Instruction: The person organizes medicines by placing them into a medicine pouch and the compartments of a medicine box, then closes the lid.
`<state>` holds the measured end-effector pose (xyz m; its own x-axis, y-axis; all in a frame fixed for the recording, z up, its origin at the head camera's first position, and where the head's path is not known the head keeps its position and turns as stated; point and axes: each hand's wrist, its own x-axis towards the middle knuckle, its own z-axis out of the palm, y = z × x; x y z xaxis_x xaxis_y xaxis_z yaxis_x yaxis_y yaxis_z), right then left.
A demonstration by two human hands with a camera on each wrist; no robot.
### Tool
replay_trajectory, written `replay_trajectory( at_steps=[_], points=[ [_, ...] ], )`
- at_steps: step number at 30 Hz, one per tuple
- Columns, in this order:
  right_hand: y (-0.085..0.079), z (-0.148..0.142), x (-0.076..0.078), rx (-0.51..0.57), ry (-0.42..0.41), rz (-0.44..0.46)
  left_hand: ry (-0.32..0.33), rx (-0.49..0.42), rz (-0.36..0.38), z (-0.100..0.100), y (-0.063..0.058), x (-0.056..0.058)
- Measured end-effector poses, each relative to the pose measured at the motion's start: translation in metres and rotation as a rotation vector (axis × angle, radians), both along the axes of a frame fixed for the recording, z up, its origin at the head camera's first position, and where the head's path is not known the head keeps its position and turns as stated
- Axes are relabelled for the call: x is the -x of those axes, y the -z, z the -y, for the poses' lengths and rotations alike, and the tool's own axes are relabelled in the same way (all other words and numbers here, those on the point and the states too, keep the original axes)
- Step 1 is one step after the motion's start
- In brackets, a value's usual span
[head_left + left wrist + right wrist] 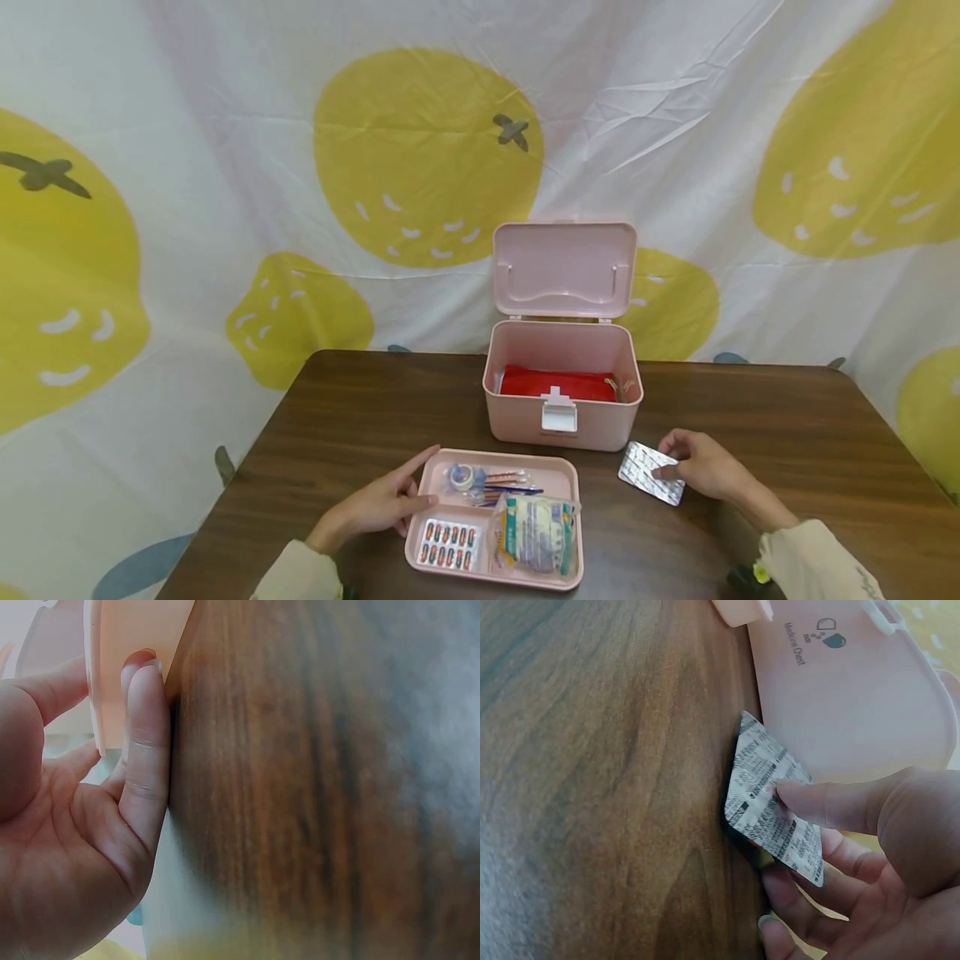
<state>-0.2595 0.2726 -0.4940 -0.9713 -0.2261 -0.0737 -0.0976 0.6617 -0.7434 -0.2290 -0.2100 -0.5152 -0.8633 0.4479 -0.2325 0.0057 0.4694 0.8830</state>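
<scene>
My left hand (381, 502) holds the left side of a shallow pink tray (498, 457), thumb at the rim and other fingers against the outer wall (112, 645). In the tray's compartments lie a blister pack of red-and-black capsules (450, 545), a clear bag with a tape roll and thin sticks (491, 483), and a plastic bag of white packets (536, 533). My right hand (705, 467) pinches a silver blister pack (647, 472) between thumb and fingers, printed foil side up. The right wrist view shows this pack (769, 799) tilted close over the table.
Behind the tray stands a pink medicine chest (562, 427), its lid (564, 271) raised and a red zipped pouch (555, 382) inside. Both stand on a dark wooden table (390, 400). A fruit-print curtain (420, 317) hangs behind the far edge.
</scene>
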Motion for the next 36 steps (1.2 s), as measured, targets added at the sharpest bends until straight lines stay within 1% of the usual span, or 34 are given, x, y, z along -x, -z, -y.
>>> replay_trajectory(
  at_steps=[4, 8, 11, 17, 22, 27, 36],
  points=[
    [-0.003, 0.0, -0.002, 0.036, -0.015, 0.017, -0.007, -0.008, 0.007, 0.0, 0.0, 0.0],
    [-0.006, -0.002, -0.004, 0.05, -0.042, 0.033, -0.007, -0.01, 0.013, -0.001, 0.0, 0.0],
    [-0.008, -0.004, -0.004, 0.099, -0.058, 0.094, -0.003, -0.009, 0.014, -0.001, 0.0, 0.0],
    [-0.015, -0.009, -0.003, 0.254, -0.116, 0.237, 0.009, -0.012, 0.006, 0.0, 0.0, 0.0],
    [-0.019, -0.008, -0.003, 0.341, -0.13, 0.306, 0.017, -0.013, 0.005, 0.001, 0.0, 0.0],
    [-0.021, -0.003, -0.003, 0.407, -0.171, 0.321, 0.013, -0.003, 0.01, 0.0, -0.001, 0.001],
    [-0.031, 0.011, -0.008, 0.512, -0.257, 0.344, 0.019, -0.012, 0.011, 0.001, 0.0, 0.001]
  ],
)
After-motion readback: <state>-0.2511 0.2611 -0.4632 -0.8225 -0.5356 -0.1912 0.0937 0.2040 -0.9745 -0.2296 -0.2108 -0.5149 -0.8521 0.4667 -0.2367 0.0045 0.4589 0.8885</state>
